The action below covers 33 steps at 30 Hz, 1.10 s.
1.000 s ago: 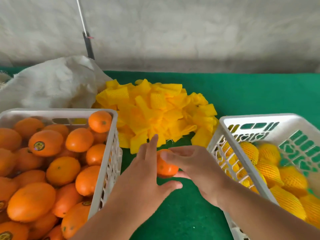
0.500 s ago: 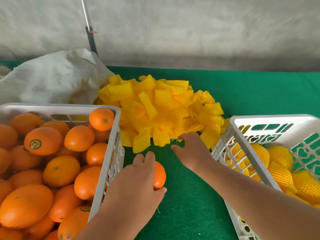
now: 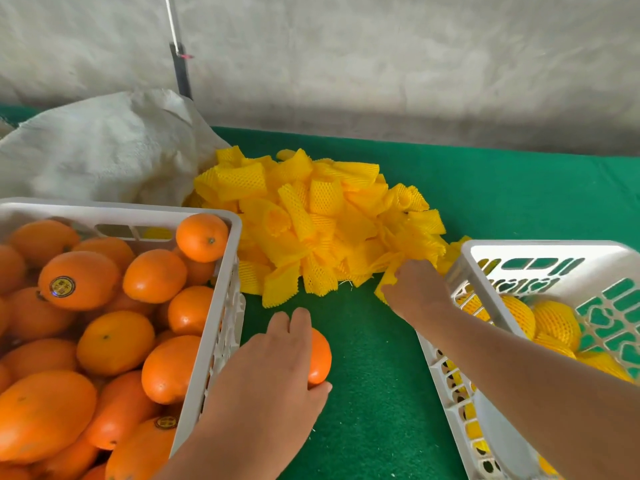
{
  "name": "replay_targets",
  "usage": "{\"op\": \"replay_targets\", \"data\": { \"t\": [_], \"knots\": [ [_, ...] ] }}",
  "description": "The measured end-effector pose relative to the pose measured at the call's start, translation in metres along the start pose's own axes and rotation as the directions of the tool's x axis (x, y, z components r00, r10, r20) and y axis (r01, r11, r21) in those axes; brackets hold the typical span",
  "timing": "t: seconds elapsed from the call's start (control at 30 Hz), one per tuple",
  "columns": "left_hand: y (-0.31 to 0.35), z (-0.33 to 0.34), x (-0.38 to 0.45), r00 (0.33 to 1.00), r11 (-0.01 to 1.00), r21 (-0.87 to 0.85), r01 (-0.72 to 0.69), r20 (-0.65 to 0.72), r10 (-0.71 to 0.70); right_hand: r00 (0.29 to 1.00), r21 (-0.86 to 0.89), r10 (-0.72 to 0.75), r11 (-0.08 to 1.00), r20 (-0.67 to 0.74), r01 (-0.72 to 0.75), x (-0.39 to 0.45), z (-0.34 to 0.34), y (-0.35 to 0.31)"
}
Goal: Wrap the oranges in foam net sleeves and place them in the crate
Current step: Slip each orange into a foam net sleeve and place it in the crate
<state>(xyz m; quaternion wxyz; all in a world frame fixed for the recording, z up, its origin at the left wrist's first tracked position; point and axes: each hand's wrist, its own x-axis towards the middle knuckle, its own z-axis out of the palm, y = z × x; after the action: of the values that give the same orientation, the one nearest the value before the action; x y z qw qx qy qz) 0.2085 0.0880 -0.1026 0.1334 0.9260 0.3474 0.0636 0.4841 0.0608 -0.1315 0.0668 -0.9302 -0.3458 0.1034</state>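
From the head camera, the left hand (image 3: 268, 372) holds a bare orange (image 3: 318, 356) against the green tabletop (image 3: 374, 393), between the two crates; its grip is curled around the fruit, fingers over the top and thumb below, so only the orange's right side shows. The right hand (image 3: 417, 294) reaches to the near right edge of the heap of yellow foam net sleeves (image 3: 311, 223) and pinches one sleeve (image 3: 389, 282) there, its grip narrow on the foam; the fingertips themselves are hidden behind the back of the hand. That sleeve touches the rest of the heap.

On the left stands a white plastic crate (image 3: 221, 306) piled with unwrapped oranges (image 3: 114, 341), some bearing round stickers. On the right a second white crate (image 3: 446, 362), its wall slotted, holds wrapped oranges (image 3: 554, 320) in yellow netting; the right forearm crosses above its near corner. Behind the left crate lies a crumpled white woven sack (image 3: 104, 150), touching the sleeve heap's left side. A dark pole (image 3: 181, 71) rises beyond it against a pale wall.
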Motion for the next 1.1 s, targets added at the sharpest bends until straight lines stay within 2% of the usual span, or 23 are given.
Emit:
{"op": "replay_targets", "data": {
  "t": [0.13, 0.23, 0.37, 0.5, 0.6, 0.73, 0.87, 0.97, 1.1],
  "knots": [
    [0.0, 0.001, -0.002, 1.0, 1.0, 0.013, -0.011, 0.008, 0.011, 0.987, 0.23, -0.151, 0.96, -0.055, 0.16, -0.029, -0.034, 0.005],
    [0.001, 0.002, -0.004, 0.997, 0.998, 0.028, -0.063, 0.043, 0.062, 0.979, 0.448, -0.201, 0.874, -0.017, 0.187, -0.063, -0.053, 0.014],
    [0.005, 0.003, -0.009, 0.971, 0.984, 0.018, -0.177, 0.165, 0.171, 0.972, 0.757, -0.227, 0.644, 0.055, 0.107, -0.101, -0.06, 0.023],
    [0.006, 0.005, -0.015, 0.908, 0.966, -0.009, -0.259, 0.34, 0.247, 0.972, 0.883, -0.208, 0.469, 0.113, -0.002, -0.113, -0.053, 0.033],
    [0.006, 0.005, -0.015, 0.904, 0.96, -0.022, -0.281, 0.329, 0.272, 0.971, 0.92, -0.191, 0.389, 0.14, -0.056, -0.112, -0.054, 0.04],
    [0.015, -0.004, -0.013, 0.922, 0.942, -0.123, -0.313, 0.2, 0.333, 0.979, 0.927, -0.17, 0.372, 0.113, -0.043, -0.105, -0.055, 0.048],
    [0.02, -0.011, -0.016, 0.925, 0.93, -0.169, -0.327, 0.146, 0.351, 0.962, 0.926, -0.23, 0.372, 0.149, -0.055, -0.105, -0.054, 0.049],
    [0.021, -0.015, -0.015, 0.925, 0.926, -0.167, -0.339, 0.122, 0.36, 0.952, 0.876, -0.245, 0.48, 0.181, -0.043, -0.106, -0.054, 0.05],
    [0.021, -0.015, -0.017, 0.93, 0.926, -0.169, -0.337, 0.095, 0.355, 0.973, 0.773, -0.216, 0.63, 0.083, 0.074, -0.107, -0.052, 0.051]
  ]
}}
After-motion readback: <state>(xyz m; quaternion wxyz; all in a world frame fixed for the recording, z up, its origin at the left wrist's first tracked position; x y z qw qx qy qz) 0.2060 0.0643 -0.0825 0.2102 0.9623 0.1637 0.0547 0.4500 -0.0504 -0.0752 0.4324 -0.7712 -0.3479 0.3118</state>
